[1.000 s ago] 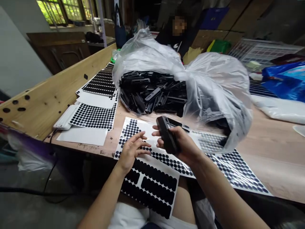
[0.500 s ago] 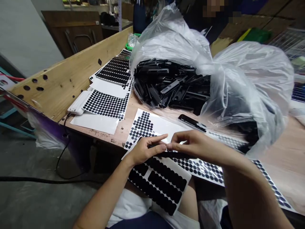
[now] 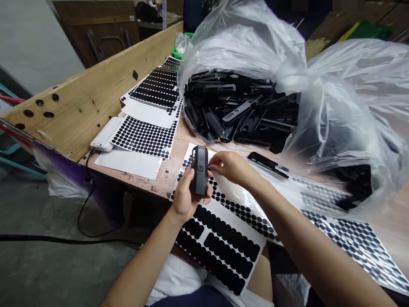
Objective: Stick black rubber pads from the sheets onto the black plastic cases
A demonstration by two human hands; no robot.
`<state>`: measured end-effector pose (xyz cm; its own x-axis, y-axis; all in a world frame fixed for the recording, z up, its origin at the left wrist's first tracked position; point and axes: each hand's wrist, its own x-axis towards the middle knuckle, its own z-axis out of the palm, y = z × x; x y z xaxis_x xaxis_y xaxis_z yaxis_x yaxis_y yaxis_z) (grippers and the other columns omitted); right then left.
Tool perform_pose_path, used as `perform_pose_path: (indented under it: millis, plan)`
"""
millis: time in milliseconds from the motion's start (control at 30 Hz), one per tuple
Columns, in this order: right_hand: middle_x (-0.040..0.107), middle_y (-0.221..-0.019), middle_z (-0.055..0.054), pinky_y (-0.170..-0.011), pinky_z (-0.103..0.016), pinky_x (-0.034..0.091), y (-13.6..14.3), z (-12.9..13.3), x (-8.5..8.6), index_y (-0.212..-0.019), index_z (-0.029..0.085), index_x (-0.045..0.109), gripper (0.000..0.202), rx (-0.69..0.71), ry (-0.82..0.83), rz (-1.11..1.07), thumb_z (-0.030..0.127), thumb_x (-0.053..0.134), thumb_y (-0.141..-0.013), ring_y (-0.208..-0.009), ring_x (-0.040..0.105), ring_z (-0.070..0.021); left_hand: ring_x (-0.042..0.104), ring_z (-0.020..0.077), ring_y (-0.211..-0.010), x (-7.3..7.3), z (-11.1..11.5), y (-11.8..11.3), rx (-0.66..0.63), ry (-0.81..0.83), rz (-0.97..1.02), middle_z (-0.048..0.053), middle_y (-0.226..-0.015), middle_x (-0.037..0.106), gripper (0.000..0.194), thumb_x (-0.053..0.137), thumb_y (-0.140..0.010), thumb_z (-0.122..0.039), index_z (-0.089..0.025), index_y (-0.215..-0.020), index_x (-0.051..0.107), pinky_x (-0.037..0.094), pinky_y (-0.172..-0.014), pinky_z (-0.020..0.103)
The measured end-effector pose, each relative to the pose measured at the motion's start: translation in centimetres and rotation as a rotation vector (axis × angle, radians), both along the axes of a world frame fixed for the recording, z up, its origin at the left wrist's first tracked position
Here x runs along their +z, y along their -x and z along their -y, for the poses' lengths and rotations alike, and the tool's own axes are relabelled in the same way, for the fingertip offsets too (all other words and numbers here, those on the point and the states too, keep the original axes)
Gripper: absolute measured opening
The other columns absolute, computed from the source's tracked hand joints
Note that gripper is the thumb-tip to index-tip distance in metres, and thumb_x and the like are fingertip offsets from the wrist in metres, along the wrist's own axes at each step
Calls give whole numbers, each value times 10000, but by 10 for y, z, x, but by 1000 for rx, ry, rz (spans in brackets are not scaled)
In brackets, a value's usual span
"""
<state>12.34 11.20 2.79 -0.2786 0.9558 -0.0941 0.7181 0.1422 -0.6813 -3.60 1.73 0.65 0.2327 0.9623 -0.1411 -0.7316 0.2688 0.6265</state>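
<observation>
A black plastic part [image 3: 200, 170] with a ribbed face and a small round mark stands upright in my left hand [image 3: 187, 194], whose fingers wrap round it. Just right of the part is my right hand [image 3: 228, 165], its fingertips pinched together; what they hold, if anything, is too small to see. Below, a sheet of large black stickers [image 3: 220, 247] rests over my lap. Sheets of small black dots [image 3: 243, 213] lie under and beyond my hands. Another black part [image 3: 267, 164] lies on the table behind my right hand.
A clear plastic bag [image 3: 243, 51] full of black parts takes up the table's back. More sticker sheets [image 3: 140, 136] and a white device [image 3: 106, 134] with a cable lie at left, beside a wooden side board [image 3: 96, 89]. A green basket [image 3: 177, 53] stands behind.
The black part has been turned from lying flat to upright, its face towards me. My right hand has moved up and slightly away from my left. The view has shifted a little.
</observation>
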Motion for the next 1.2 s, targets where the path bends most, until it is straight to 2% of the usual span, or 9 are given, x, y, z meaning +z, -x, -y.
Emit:
perform_pose_path:
  millis: [67, 133, 233, 300, 367, 500, 633, 867, 1200]
  plan:
    - [708, -640, -19, -620, -304, 483, -6, -3, 3, -632, 217, 711, 110, 20, 68, -52, 229, 778, -718, -632, 633, -185, 584, 92, -553, 0, 0, -2, 6, -24, -24, 60, -1020, 690, 370, 674, -912, -512, -183, -1069, 611, 425, -416, 198]
    - [716, -678, -27, -599, -305, 510, -12, 2, 7, -692, 210, 711, 185, 14, 120, -124, 372, 774, -755, -616, 635, -174, 594, 92, -568, 0, 1, -3, 4, -29, -39, 56, -1041, 683, 385, 675, -913, -526, -192, -1091, 606, 432, -417, 196]
    - [703, -776, -37, -618, -311, 558, -19, 22, 15, -794, 201, 695, 367, -69, 239, -383, 565, 741, -784, -657, 641, -157, 603, 97, -583, 0, 1, -3, -10, -31, -63, 46, -1030, 673, 422, 680, -910, -548, -203, -1141, 602, 442, -415, 197]
    - [666, -758, -21, -586, -278, 535, -18, 38, 23, -777, 196, 691, 403, -122, 406, -618, 574, 820, -721, -657, 609, -137, 612, 105, -585, -1, 2, -4, -32, -39, -85, 46, -1005, 675, 464, 680, -910, -559, -203, -1196, 598, 449, -415, 200]
    - [632, -710, -3, -544, -238, 476, -11, 51, 30, -731, 187, 701, 396, -152, 522, -756, 506, 914, -636, -640, 568, -117, 620, 115, -578, -1, 2, -4, -48, -47, -108, 37, -943, 679, 523, 666, -921, -566, -206, -1289, 571, 454, -416, 201]
    - [598, -641, 16, -521, -224, 402, 4, 60, 39, -677, 179, 710, 373, -188, 464, -735, 463, 940, -602, -596, 516, -97, 627, 136, -563, -2, 2, -4, -55, -64, -132, 3, -809, 659, 621, 631, -947, -566, -212, -1437, 488, 456, -416, 205]
    - [581, -605, 21, -513, -241, 377, 10, 59, 40, -659, 184, 687, 406, -201, 434, -715, 512, 919, -599, -564, 488, -98, 610, 130, -566, -3, 2, -4, -53, -65, -122, -9, -777, 636, 615, 622, -956, -554, -203, -1444, 491, 452, -413, 196]
    - [596, -591, 16, -505, -258, 406, 13, 60, 43, -676, 184, 700, 406, -198, 341, -654, 524, 909, -605, -524, 468, -99, 607, 129, -554, -2, 2, -4, -46, -69, -117, 2, -794, 650, 581, 622, -958, -530, -190, -1416, 510, 451, -403, 196]
    - [605, -596, 13, -524, -265, 466, 13, 61, 43, -684, 186, 696, 415, -185, 339, -634, 526, 920, -605, -533, 518, -109, 630, 138, -544, -3, 2, -3, -44, -68, -120, -4, -777, 663, 601, 650, -931, -563, -202, -1399, 542, 437, -405, 208]
